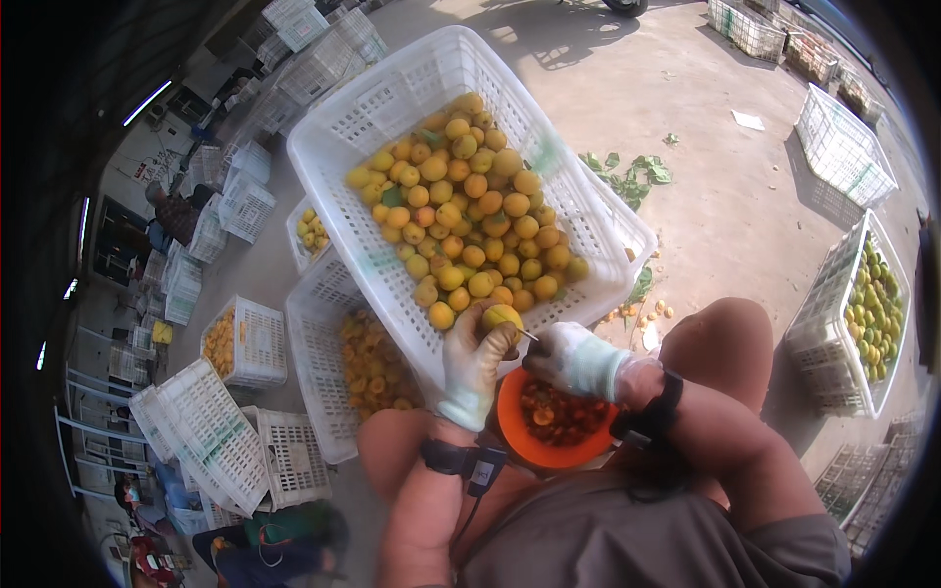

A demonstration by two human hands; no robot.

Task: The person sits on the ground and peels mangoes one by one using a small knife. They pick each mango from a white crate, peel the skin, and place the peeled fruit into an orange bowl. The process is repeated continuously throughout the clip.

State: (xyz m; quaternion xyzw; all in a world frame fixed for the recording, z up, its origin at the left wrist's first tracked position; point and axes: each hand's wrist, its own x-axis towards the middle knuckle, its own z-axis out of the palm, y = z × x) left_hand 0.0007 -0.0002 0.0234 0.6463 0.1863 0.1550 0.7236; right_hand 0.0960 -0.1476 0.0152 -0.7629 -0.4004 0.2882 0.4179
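Note:
My gloved left hand (473,364) holds a yellow apricot (502,317) over the near edge of a large white plastic crate (382,257). Many whole apricots (470,213) and a few leaves lie in that tilted crate. In my gloved right hand (562,356) is a thin metal tool (528,335) with its tip at the apricot; its handle is hidden in the fist. Below my hands, between my knees, stands an orange bowl (518,434) with dark reddish pieces, probably apricot pits. To the left, a second white crate (312,316) contains opened apricot halves (375,375).
A crate of green-yellow fruit (875,316) stands at the right, with an upright white crate (845,147) beyond. Leaves (632,176) and fruit scraps (654,312) lie on the concrete floor. Stacked crates (213,434) and other people (176,213) are at the left.

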